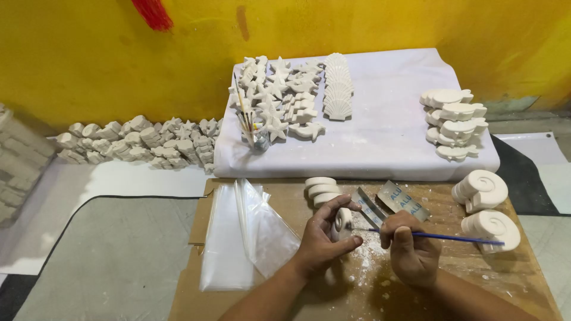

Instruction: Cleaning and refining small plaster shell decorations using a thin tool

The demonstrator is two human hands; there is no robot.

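Over the brown table (285,202), we hold a small white plaster shell (342,224) in our left hand (324,238), just above scattered white dust. The left fingers pinch the shell at top and bottom, so it stands on edge with its flat face turned to the right. Our right hand (410,249) pinches a thin blue tool (440,236) with pressed fingers. The tool lies nearly horizontal; its long axis runs left to right, and the tip points left and touches the shell. We judge that too much pressure from the tip may chip the plaster, or the shell may slip and break on the table.
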